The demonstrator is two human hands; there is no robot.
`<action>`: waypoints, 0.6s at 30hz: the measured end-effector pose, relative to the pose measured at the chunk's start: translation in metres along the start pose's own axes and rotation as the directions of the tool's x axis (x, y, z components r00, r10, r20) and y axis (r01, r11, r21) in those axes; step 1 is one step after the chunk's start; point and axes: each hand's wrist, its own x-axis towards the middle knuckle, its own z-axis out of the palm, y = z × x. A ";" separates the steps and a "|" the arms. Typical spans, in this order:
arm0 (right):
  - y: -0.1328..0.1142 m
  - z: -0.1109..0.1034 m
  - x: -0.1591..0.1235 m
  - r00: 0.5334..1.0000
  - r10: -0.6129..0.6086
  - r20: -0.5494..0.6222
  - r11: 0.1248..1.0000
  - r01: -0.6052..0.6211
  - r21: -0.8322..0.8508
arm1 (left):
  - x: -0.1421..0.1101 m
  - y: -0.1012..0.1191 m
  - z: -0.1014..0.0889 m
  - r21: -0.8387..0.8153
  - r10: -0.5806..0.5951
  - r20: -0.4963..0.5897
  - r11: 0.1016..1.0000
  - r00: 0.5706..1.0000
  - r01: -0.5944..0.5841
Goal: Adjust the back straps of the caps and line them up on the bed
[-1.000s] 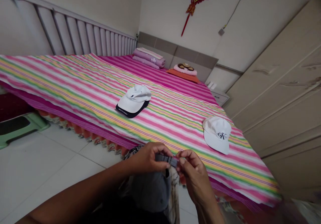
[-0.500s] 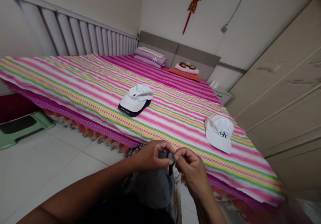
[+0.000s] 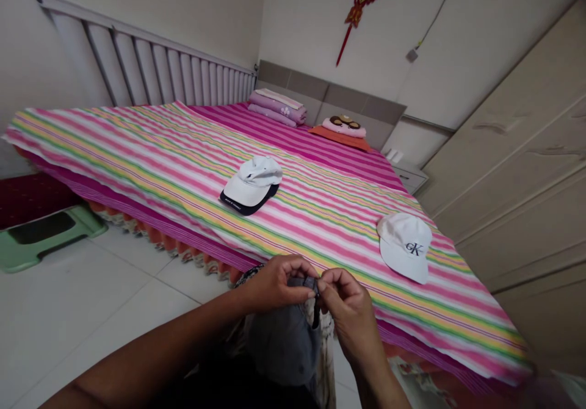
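Note:
A grey cap rests at my lap, its back strap raised between my two hands. My left hand is closed, thumb and fingers pinching the strap near its buckle. Fingertips of my right hand pinch the strap's other end, close against the left fingertips. The strap's end is mostly hidden by the fingers. On the bed in front lie a white cap with a dark-edged brim and, farther right, a white cap with black letters.
The striped bedsheet covers the bed before me. Folded purple bedding and an orange-and-pink pile sit by the headboard. A green stool stands on the floor at left; a wardrobe lines the right side.
My right fingers have come in from the right to meet my left fingertips, and the pinkish bit seen at the strap end no longer shows. The view has shifted slightly left.

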 end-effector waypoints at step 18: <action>0.021 0.006 -0.005 0.998 -0.029 0.048 0.995 0.034 -0.097 | 0.002 -0.011 -0.014 0.145 0.270 0.033 0.951 0.962 -0.271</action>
